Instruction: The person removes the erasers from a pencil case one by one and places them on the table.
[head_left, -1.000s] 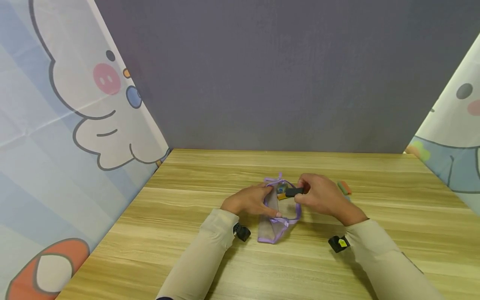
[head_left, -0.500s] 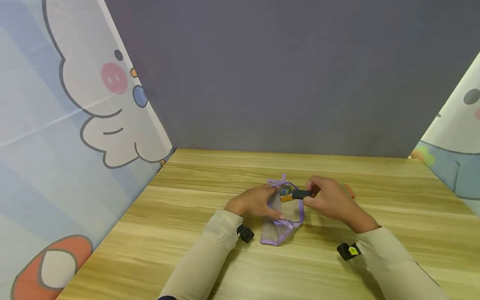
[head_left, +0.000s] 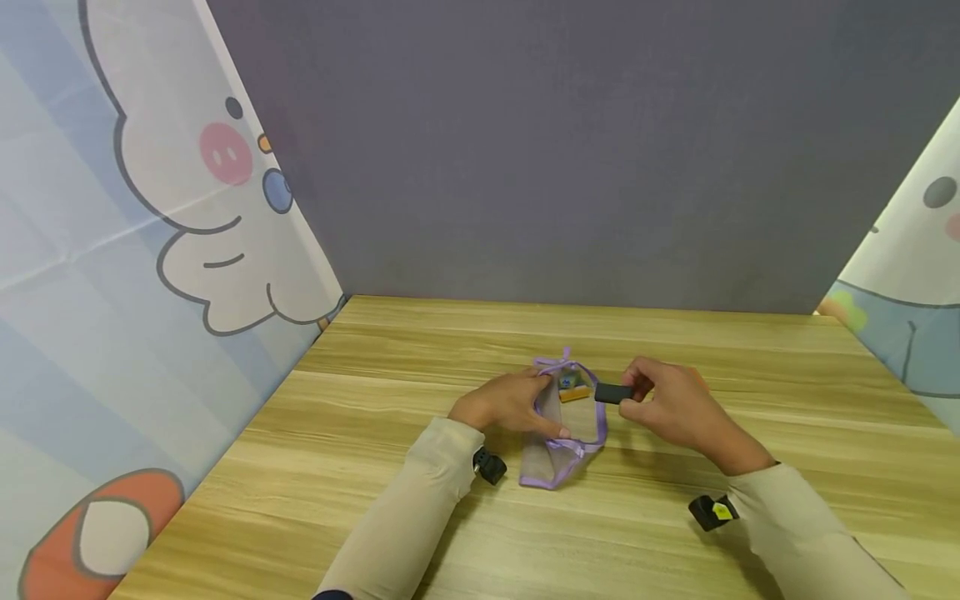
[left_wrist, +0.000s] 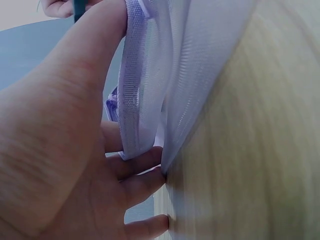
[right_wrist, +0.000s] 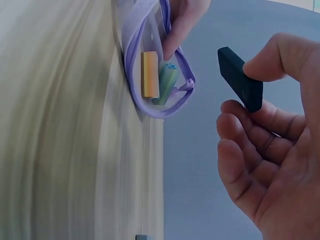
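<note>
A mesh zip pouch (head_left: 542, 465) with purple trim lies on the table, its mouth spread wide. My left hand (head_left: 513, 404) holds it at the opening, thumb over the near edge and fingers at the far side. Inside, an orange-and-yellow block (right_wrist: 150, 75) rests beside a green block (right_wrist: 167, 84) with a blue mark on its end. Just right of the mouth, my right hand (head_left: 675, 408) pinches a small black rectangular block (right_wrist: 241, 79) between thumb and index finger. That block is raised above the table, and its near end overlaps the pouch's rim in the head view.
An orange piece (head_left: 701, 377) shows past the right hand, mostly hidden by it. The wooden table (head_left: 420, 350) ends at a grey panel (head_left: 570, 150) behind. Cartoon-printed cloth (head_left: 112, 275) flanks it.
My right hand has drawn back to the right with the black block, from over the pouch's opening to its right rim. The left hand keeps its hold; the head view has shifted slightly.
</note>
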